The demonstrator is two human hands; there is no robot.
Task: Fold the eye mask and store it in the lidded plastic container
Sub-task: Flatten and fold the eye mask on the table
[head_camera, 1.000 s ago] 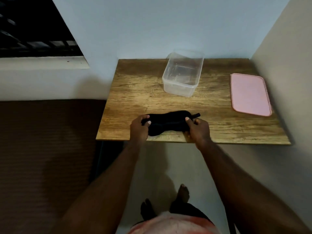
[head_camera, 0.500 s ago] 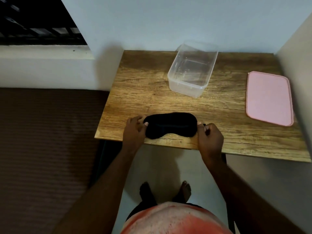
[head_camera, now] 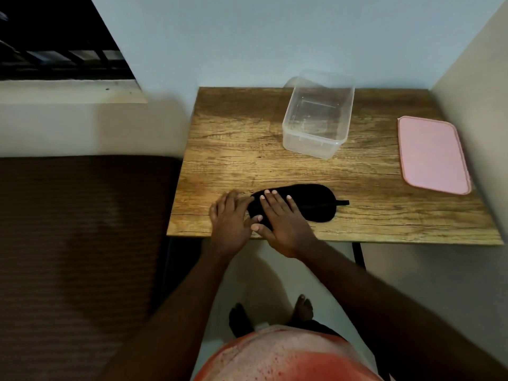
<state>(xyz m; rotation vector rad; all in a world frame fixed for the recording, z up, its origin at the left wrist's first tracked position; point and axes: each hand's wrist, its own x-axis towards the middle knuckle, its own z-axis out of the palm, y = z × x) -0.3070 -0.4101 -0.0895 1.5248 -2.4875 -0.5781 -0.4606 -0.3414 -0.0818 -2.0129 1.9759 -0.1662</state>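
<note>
Near the front edge of the wooden bench (head_camera: 233, 149), a black eye mask (head_camera: 310, 204) is lying flat and unfolded, its long side running along the edge. A short black strap end (head_camera: 343, 202) is sticking out from its right tip.

The right hand (head_camera: 283, 221) is lying palm down across the left half of the mask, its fingers straight and slightly spread, pressing on the fabric without gripping it. The left hand (head_camera: 229, 218) is resting palm down just beside it at the mask's left end, its fingers also straight and pointing away from the body. Its fingertips are meeting the mask's left tip, and its thumb is touching the right hand's thumb. Neither hand is curling round anything.

Toward the back of the bench, well apart from the mask, a clear plastic container (head_camera: 310, 145) is standing upright with its top open and nothing inside. A pink lid (head_camera: 433, 155) is lying flat on the bench's right side, apart from the container and close to the side wall.
</note>
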